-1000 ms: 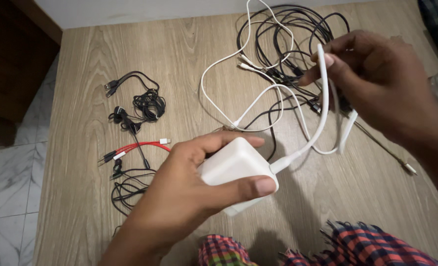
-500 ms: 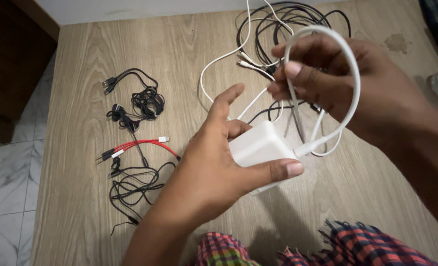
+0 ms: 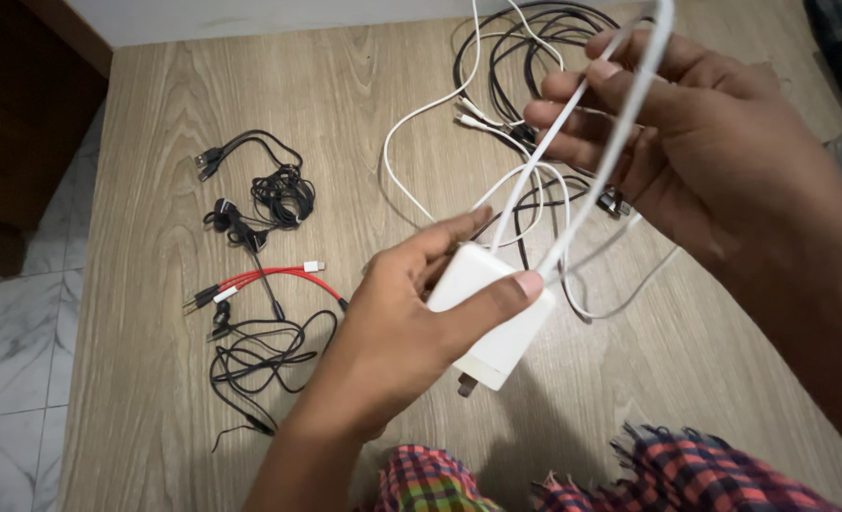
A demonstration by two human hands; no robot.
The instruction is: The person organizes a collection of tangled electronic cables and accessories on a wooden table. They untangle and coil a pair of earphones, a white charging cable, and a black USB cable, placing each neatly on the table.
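Since before, tipped prongs-down: white charger point(image 3: 487, 318) clamped in left hand point(image 3: 397, 341) grip. Right hand point(image 3: 696, 142), farther right, closed on its white cable point(image 3: 620, 133), looped above surface point(image 3: 250, 85).

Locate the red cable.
Head view, left of centre: the red cable lies on the wooden floor, between two black cable bundles, just left of the left hand.
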